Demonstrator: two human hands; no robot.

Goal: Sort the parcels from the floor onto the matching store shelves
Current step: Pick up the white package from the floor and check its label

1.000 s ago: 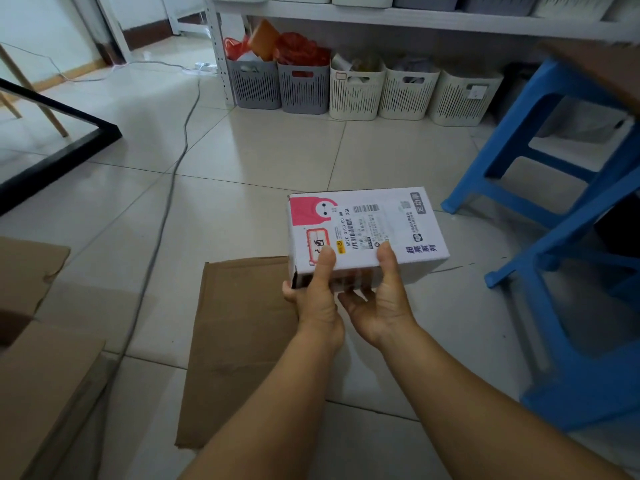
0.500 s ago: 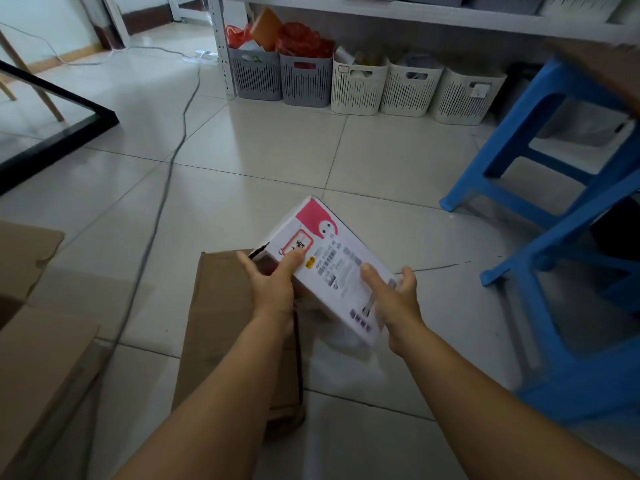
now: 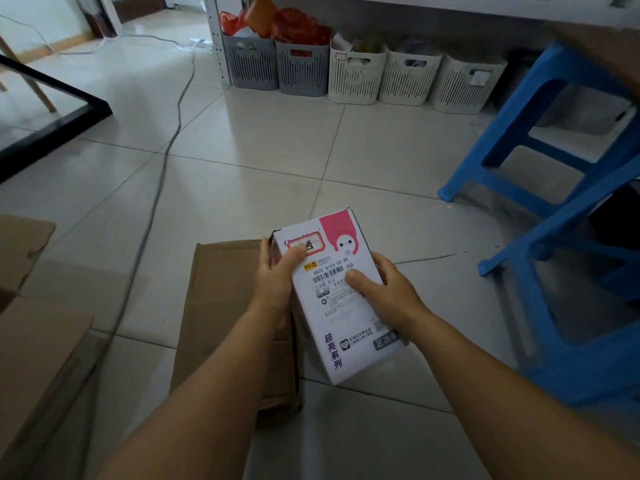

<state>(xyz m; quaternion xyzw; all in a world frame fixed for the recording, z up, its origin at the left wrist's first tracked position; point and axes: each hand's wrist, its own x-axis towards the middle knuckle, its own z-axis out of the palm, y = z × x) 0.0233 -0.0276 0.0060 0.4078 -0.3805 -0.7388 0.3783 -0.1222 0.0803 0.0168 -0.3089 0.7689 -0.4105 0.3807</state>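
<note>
Now the left hand and right hand hold the parcel label-up over the floor, fingers closed on its sides. Best read the printed code steadily, then match a basket under the far shelf.

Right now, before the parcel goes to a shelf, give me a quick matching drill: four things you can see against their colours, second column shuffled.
Things:
1. parcel held in left hand and right hand
2. stool
3. flattened carton on the floor
4. two leftmost baskets under the shelf

Colours:
A. grey
B. brown
C. white with pink
D. blue

Pairs: 1-C, 2-D, 3-B, 4-A
</note>
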